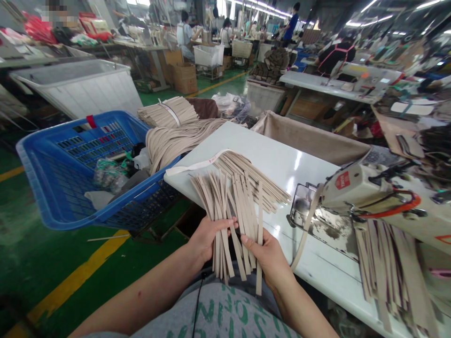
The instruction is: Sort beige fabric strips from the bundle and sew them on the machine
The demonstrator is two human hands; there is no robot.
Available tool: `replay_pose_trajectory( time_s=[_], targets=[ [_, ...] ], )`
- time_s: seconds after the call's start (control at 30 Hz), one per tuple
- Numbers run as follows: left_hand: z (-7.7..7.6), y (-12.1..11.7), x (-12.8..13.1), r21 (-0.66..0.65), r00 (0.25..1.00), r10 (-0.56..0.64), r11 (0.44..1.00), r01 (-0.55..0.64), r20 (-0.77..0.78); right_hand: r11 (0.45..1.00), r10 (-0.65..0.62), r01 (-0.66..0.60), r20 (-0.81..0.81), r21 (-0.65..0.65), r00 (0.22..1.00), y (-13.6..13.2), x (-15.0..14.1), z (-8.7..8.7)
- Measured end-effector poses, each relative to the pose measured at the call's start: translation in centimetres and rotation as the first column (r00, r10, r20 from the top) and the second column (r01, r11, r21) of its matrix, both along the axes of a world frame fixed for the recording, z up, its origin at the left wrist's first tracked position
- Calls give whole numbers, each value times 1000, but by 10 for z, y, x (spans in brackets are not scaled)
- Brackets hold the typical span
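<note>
Beige flat strips are all over this spot, and we've got a bunch in each hand just off the near edge of the white table (271,148), lower ends hanging over our lap. Our left hand (206,239) wraps the left bunch (214,202), thumb pressed across the front, with a couple of fingertips poking round the side. Our right hand (270,256) pinches the right bunch (248,202) with the thumb on top; we can't really tell what its other fingers do behind. Honestly, the tops fan out and the bottoms are ragged, so we'd grip lightly near the middle, mind the slanted ones in between, and not squeeze hard enough to crease anything. That strip at the far right (260,211) sits apart from the rest and looks like the easiest to lose. As for clutter, the loose pile (257,176) lies right behind our tops, next to a white band (200,164), so snagging seems likely. Over to the right, the sewing machine (352,185) has a long strip (306,230) trailing past it to the table edge, elbow-catching territory imo. On the left, the blue basket (31,173) crowds the corner.
</note>
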State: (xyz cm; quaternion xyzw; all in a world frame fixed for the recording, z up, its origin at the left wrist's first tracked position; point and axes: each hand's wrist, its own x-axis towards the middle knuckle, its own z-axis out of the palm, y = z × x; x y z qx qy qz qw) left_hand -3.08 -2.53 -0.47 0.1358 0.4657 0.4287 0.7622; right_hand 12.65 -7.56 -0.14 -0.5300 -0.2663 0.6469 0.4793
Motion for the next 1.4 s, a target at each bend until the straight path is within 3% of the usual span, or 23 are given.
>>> replay_pose_trajectory(
  time_s=[0.27,0.43,0.57,0.9,1.07,1.2,1.4],
  targets=[
    [-3,-4,-2,41,999,-9,999,7,39,998,14,-18,61,62,998,2,2,3],
    [-3,-4,-2,-5,989,15,1000,-14,145,997,21,-26,72,73,997,2,1,-1],
    [-3,-4,-2,-45,994,-18,999,23,111,996,46,-51,73,78,996,2,0,-4],
    [-11,-6,1,32,993,-27,999,24,114,993,70,-79,102,87,992,3,-6,-10],
    [-10,-4,1,21,999,-1,1000,0,53,997,-9,1,97,77,995,0,-9,1],
    [-8,-3,-3,36,994,-2,999,-2,105,997,-17,7,132,73,991,1,-7,9],
    [-8,-1,-5,-58,994,70,996,-65,81,997,18,-27,123,70,992,4,-2,4]
  ],
)
